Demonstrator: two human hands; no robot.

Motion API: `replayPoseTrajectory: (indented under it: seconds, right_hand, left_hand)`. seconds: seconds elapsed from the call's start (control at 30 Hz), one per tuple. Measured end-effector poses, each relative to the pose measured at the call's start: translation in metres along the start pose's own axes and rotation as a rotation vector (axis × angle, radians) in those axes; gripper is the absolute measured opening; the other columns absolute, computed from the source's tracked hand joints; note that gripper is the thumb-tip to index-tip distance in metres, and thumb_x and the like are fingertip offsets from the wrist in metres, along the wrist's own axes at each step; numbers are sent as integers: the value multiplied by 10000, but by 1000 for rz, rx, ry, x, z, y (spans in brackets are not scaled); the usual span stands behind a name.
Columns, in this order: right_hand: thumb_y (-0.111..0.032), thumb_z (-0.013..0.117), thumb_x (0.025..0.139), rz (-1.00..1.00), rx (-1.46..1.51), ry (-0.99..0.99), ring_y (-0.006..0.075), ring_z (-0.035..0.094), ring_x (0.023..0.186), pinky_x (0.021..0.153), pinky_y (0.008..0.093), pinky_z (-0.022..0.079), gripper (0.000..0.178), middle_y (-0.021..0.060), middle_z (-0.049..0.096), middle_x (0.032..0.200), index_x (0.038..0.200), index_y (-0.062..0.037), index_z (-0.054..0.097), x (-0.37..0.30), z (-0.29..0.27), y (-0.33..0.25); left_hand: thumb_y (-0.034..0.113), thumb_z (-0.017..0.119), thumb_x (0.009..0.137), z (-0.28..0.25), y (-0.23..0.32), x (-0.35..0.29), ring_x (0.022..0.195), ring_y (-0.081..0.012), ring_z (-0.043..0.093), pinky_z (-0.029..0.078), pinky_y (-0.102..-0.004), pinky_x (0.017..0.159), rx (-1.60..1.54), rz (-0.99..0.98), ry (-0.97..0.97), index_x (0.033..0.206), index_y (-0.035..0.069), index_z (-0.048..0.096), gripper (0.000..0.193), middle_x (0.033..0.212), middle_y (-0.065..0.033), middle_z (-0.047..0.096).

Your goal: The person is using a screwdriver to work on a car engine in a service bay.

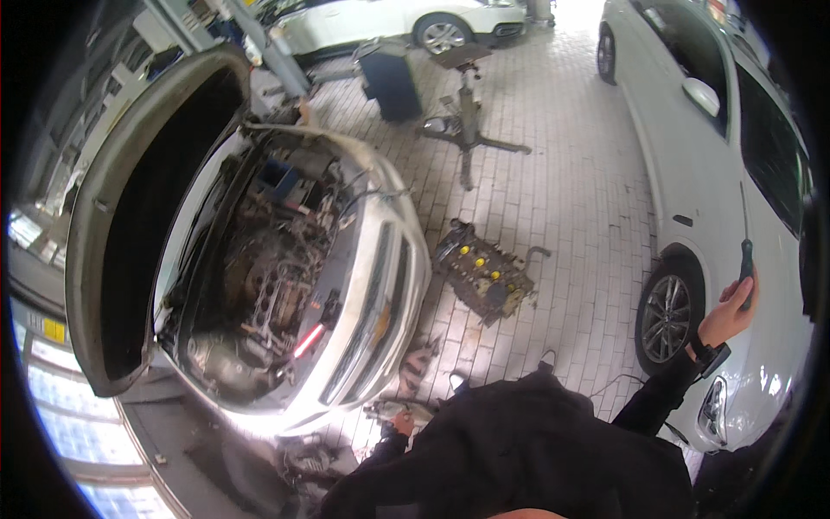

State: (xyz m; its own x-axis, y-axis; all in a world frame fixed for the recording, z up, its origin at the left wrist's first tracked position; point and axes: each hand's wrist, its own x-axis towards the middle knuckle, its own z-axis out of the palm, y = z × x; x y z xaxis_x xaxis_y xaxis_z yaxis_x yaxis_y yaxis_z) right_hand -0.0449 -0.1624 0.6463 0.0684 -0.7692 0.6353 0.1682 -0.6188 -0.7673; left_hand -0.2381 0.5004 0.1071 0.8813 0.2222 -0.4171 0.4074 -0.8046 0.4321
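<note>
Held out at the far right, my right hand (729, 318) is closed round the dark green handle of a screwdriver (747, 259). Its long thin shaft points up, in front of the white car's side. Low in the middle, my left hand (403, 422) is closed at the edge of a grey metal engine part (418, 412), whose exact kind I cannot make out. Just to the left is the white car with its hood up and its engine bay (277, 268) exposed. A glowing red-white light bar (309, 341) lies at the bay's front edge.
An engine head with yellow caps (486, 272) lies on the tiled floor ahead. Beyond it are a wheeled stand (468, 112) and a dark panel (389, 85). A white car (683, 173) stands along the right; another white car (372, 26) is at the back. Dark parts (311, 458) lie lower left.
</note>
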Motion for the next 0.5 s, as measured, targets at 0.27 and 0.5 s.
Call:
replayPoseTrajectory:
  seconds: [0.27, 0.5]
  right_hand:
    - [-274, 534, 1058, 2, -71, 155, 67, 419, 615, 547, 229, 294, 355, -14, 511, 723, 1277, -27, 662, 105, -89, 98]
    - [-309, 588, 933, -263, 334, 752, 192, 529, 630, 628, 340, 462, 363, 62, 550, 715, 989, 38, 676, 292, -99, 126]
  left_hand:
    - [211, 663, 874, 8, 172, 117, 786, -318, 679, 522, -451, 702, -272, 239, 40, 979, 101, 725, 164, 822, -131, 698]
    - [112, 665, 861, 47, 394, 194, 686, -238, 652, 506, -387, 666, -100, 635, 423, 1001, 41, 687, 158, 784, -126, 670]
